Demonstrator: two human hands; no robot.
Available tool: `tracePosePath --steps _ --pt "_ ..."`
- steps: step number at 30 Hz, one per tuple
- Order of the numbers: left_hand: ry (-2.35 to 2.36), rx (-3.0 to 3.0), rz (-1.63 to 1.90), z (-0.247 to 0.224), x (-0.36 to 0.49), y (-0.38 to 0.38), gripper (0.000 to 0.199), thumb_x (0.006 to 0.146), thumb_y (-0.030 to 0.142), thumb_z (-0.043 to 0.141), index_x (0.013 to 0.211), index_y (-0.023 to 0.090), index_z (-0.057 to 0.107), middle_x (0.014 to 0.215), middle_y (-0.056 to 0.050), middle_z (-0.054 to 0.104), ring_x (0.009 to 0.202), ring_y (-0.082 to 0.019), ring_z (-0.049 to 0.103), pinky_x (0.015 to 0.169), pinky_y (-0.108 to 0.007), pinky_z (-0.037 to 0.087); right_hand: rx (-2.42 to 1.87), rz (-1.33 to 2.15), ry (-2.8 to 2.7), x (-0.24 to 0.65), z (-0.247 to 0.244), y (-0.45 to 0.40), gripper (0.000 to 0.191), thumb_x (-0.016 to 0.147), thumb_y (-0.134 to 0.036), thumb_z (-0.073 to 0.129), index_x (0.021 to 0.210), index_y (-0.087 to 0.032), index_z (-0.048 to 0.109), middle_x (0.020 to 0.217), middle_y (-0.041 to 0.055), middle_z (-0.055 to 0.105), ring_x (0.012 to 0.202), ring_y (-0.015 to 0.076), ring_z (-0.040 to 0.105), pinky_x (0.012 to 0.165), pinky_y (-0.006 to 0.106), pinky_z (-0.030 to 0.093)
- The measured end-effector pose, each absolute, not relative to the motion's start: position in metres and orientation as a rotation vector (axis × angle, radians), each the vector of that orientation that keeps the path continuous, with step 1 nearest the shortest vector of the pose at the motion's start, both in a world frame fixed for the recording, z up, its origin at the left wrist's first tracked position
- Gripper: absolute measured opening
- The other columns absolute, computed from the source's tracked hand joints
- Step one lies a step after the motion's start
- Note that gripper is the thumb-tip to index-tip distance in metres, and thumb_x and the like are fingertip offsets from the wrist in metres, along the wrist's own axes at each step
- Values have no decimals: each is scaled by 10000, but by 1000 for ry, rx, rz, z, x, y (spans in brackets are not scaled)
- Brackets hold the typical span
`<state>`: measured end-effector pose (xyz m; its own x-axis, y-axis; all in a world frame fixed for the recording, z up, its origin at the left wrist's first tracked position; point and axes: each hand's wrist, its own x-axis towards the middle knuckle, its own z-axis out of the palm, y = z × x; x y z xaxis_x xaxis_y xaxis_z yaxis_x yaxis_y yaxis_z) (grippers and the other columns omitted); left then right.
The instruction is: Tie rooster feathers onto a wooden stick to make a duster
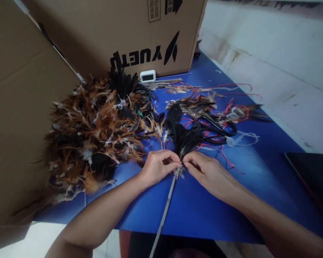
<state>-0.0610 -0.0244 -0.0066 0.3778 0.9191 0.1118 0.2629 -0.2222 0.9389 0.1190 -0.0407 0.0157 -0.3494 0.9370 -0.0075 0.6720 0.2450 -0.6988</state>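
Observation:
Black feathers [185, 138] fan out at the upper end of a thin pale stick [167, 200], which slants down toward me past the table's front edge. At the base of the feathers, the fingertips of my left hand [160, 165] are pinched on the bundle. From the other side my right hand [208, 170] pinches the same spot, its thumb and forefinger closed; whatever fine thing lies between them is too small to make out. Pale quill ends [179, 172] stick out just below both hands.
A big heap of brown feather bunches [97, 122] covers the table's left side, before a cardboard box [97, 36]. Behind lie a white digital clock [148, 76] and thin sticks [172, 84]. Red strings [228, 161], black-handled scissors [220, 125] and a dark flat device [309, 175] are to the right.

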Motion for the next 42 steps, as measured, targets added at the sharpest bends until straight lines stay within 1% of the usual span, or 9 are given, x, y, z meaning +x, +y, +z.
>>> tracePosePath --steps 8,19,23,29,35,42 --pt "1107 1753 858 -5 -59 -26 137 741 273 669 734 140 637 650 -4 629 561 -80 563 547 -178 447 -1494 827 -2092 119 14 -41 98 835 -208 456 774 -215 532 689 -15 583 601 123 541 561 245 382" --pt "1099 1779 854 -4 -58 -28 128 759 261 641 720 142 621 650 1 607 580 -79 553 550 -174 435 -1523 901 -2037 119 17 -44 96 818 -201 468 750 -216 533 658 -27 585 564 109 527 548 230 378" --pt "1098 1800 870 -2 -57 -28 111 758 250 640 729 143 637 665 -6 615 585 -80 548 551 -175 433 -1546 927 -2011 119 17 -45 96 803 -202 481 721 -215 528 632 -33 574 546 102 513 537 222 376" --pt "1101 1868 869 3 -55 -28 53 755 186 631 744 149 667 663 -3 607 593 -76 541 556 -170 424 -1541 968 -1973 120 16 -46 97 802 -217 478 725 -214 537 626 -34 574 540 101 509 516 213 376" --pt "1158 1902 856 6 -53 -30 41 745 158 631 744 154 672 655 3 610 586 -74 540 549 -168 420 -1517 1009 -1929 119 16 -47 126 816 -247 462 737 -210 553 574 -42 545 493 93 473 458 204 348" --pt "1206 1928 825 11 -50 -33 56 735 136 640 766 157 681 653 3 623 601 -79 564 560 -164 432 -1531 1010 -1903 118 13 -48 129 822 -258 460 745 -209 551 586 -39 551 508 100 485 467 211 351"
